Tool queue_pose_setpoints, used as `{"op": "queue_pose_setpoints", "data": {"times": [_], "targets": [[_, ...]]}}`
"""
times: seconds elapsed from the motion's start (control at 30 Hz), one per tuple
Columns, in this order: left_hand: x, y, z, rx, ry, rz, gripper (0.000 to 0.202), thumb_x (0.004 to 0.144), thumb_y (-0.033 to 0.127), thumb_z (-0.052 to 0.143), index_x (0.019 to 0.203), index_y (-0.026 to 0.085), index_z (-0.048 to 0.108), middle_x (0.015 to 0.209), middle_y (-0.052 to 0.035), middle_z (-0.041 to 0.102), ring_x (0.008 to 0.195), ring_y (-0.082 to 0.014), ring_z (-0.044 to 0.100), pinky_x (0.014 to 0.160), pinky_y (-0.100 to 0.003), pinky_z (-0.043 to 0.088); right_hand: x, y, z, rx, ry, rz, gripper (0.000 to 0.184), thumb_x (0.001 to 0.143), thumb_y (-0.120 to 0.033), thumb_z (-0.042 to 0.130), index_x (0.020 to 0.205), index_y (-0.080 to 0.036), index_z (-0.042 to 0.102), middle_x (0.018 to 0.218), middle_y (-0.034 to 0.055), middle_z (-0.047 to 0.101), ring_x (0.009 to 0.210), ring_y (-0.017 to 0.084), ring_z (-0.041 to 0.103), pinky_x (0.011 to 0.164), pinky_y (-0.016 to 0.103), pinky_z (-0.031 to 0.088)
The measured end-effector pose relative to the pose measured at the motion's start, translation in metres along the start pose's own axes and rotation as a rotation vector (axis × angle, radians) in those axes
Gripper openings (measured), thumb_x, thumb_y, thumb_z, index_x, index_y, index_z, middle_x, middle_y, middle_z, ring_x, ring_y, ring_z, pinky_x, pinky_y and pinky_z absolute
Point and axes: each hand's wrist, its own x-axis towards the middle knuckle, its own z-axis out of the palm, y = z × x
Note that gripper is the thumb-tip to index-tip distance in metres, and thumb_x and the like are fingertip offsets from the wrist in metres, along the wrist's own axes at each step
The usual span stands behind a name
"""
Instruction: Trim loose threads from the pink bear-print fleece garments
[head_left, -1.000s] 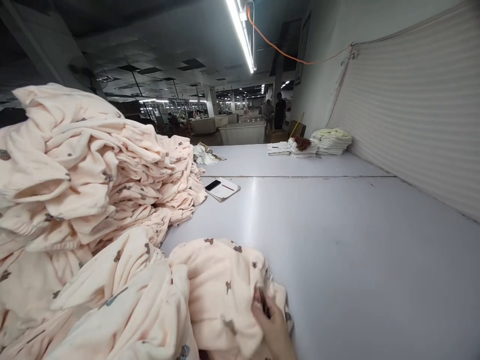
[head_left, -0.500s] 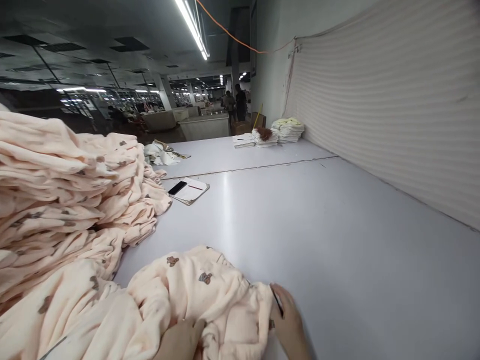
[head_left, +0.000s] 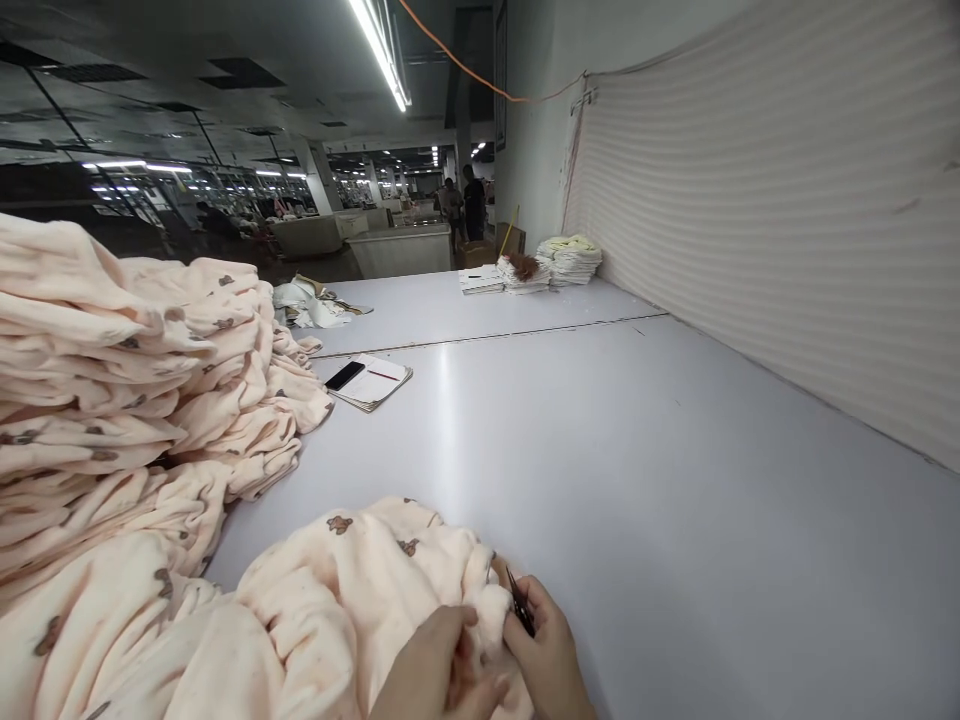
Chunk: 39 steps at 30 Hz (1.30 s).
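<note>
A peach fleece garment (head_left: 409, 575) with small bear prints lies bunched at the table's front edge. My left hand (head_left: 435, 660) is closed on its right part, fingers curled into the folds. Just to the right, my right hand (head_left: 547, 645) grips small dark thread snips (head_left: 519, 608), blades pointing up and away, against the edge of the cloth. Part of the snips is hidden by the fingers. The cloth between the two hands is partly covered.
A tall heap of the same peach fleece (head_left: 135, 370) stands at the left. On the pale table (head_left: 600, 450) lie a notebook (head_left: 379, 378) with a phone (head_left: 346, 376) and a pen. Paper stacks (head_left: 570, 262) sit at the far end, beside a fabric-covered wall (head_left: 772, 220). Two people stand far back.
My right hand has moved left, toward my left hand, and the snips now show clearly. My left hand has shifted right and up onto the garment's right part. The view has turned slightly.
</note>
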Motion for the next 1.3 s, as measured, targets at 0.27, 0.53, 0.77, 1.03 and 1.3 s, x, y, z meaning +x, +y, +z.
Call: {"op": "queue_pose_setpoints", "data": {"times": [0.27,0.53,0.77,1.03,1.3], "targets": [[0.011,-0.002,-0.011,-0.811,-0.046,-0.143,0.023,0.082,0.027,0.053,0.102,0.019,0.062,0.1,-0.0037,0.067,0.102,-0.0234,0.058,0.092,-0.034,0.043,-0.022,-0.033,-0.006,-0.131,0.007,-0.327,0.009,0.08,-0.026,0.058,0.087,-0.023,0.062,0.084,0.0023,0.063,0.074,0.016,0.062,0.065,0.021,0.05],[0.002,0.003,-0.018,-1.091,-0.094,-0.198,0.039,0.074,0.028,0.064,0.113,0.023,0.059,0.107,-0.0043,0.066,0.108,-0.0259,0.057,0.09,-0.04,0.047,-0.02,-0.056,-0.014,-0.244,-0.098,-0.424,0.02,0.087,-0.029,0.053,0.1,-0.025,0.067,0.088,0.004,0.063,0.072,0.015,0.063,0.062,0.02,0.05],[0.002,-0.004,-0.022,-0.836,-0.091,-0.085,0.027,0.08,0.023,0.056,0.106,0.022,0.061,0.111,-0.004,0.059,0.11,-0.0214,0.052,0.098,-0.036,0.042,-0.02,-0.063,-0.012,-0.345,-0.056,-0.462,0.019,0.087,-0.026,0.052,0.099,-0.026,0.068,0.091,0.0053,0.065,0.073,0.017,0.065,0.067,0.023,0.053],[0.0,-0.004,-0.023,-0.562,-0.021,0.009,0.01,0.083,0.021,0.049,0.09,0.022,0.057,0.093,-0.001,0.056,0.092,-0.0186,0.053,0.086,-0.03,0.044,-0.019,-0.067,-0.016,-0.347,-0.05,-0.484,0.022,0.085,-0.028,0.055,0.103,-0.028,0.068,0.097,0.0052,0.066,0.089,0.02,0.067,0.064,0.022,0.054],[-0.004,0.0,-0.024,-0.432,0.137,0.077,0.024,0.077,0.018,0.046,0.1,0.021,0.052,0.091,-0.0028,0.055,0.086,-0.0197,0.055,0.079,-0.031,0.046,-0.024,-0.057,-0.009,-0.394,0.009,-0.414,0.03,0.076,-0.033,0.062,0.106,-0.031,0.063,0.104,0.0037,0.068,0.081,0.021,0.068,0.064,0.025,0.055]]}}
